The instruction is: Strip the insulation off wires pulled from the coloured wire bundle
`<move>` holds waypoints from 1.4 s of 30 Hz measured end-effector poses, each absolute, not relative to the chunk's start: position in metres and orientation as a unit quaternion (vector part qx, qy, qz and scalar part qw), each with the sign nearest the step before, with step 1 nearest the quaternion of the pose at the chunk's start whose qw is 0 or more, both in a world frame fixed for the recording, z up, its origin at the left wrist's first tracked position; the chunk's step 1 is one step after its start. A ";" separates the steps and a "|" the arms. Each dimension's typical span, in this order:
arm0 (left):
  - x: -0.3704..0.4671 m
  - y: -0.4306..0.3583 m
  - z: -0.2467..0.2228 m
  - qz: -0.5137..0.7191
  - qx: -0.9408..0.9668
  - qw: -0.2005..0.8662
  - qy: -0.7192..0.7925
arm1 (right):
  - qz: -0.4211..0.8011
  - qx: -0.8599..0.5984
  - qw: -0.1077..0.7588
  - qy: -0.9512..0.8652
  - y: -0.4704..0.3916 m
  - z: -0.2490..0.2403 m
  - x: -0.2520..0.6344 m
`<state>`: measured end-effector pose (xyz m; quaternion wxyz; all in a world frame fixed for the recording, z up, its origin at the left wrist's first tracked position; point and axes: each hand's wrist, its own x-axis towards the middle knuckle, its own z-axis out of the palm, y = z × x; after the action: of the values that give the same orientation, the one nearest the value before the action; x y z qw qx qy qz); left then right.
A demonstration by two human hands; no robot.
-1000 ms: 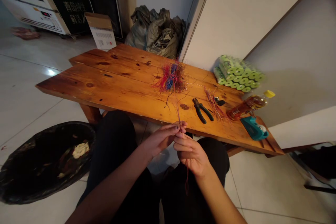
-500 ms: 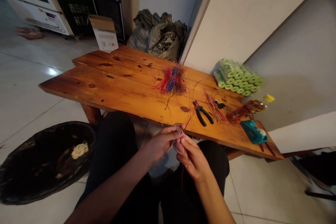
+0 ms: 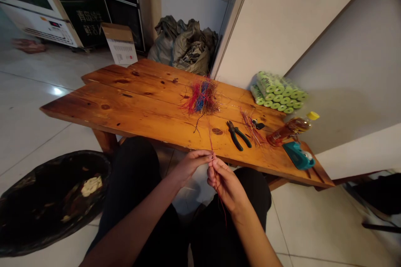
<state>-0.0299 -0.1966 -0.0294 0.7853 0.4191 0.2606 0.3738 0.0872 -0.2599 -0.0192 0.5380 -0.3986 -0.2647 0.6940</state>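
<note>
Thin reddish wires (image 3: pixel 210 133) run up from my fingertips over the table edge, and a loose end hangs below my right hand. My left hand (image 3: pixel 196 162) pinches them between thumb and fingers. Right beside it, my right hand (image 3: pixel 224 177) is closed on the same wires, fingers curled, the fingertips of both hands meeting. On the wooden table (image 3: pixel 150 112) ahead lies a bundle of red, blue and brown wires (image 3: pixel 202 96). Pliers (image 3: pixel 238 135) with dark green handles lie spread to the right, near a smaller bunch of wires (image 3: pixel 253 129).
On the table's right stand a tilted drink bottle (image 3: pixel 288 130), a teal tape dispenser (image 3: pixel 297 155), a small black key fob (image 3: pixel 258 124) and packed green rolls (image 3: pixel 278 91). A black-lined bin (image 3: pixel 56 200) is at my left; sacks (image 3: pixel 184 46) and a carton (image 3: pixel 120 44) are behind the table.
The wires above my hands have swung from leaning right to nearly upright. My fingertips have drawn closer together, and the hanging end shows more below my right hand. The view has shifted slightly.
</note>
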 end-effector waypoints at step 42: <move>-0.029 -0.186 -0.045 0.525 0.345 0.680 0.378 | 0.548 -0.599 0.422 -0.403 -0.259 -0.012 0.090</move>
<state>-0.0289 -0.1863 -0.0453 0.6799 0.3449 0.3783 0.5250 0.0905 -0.2593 -0.0121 0.4223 -0.5993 -0.4027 0.5481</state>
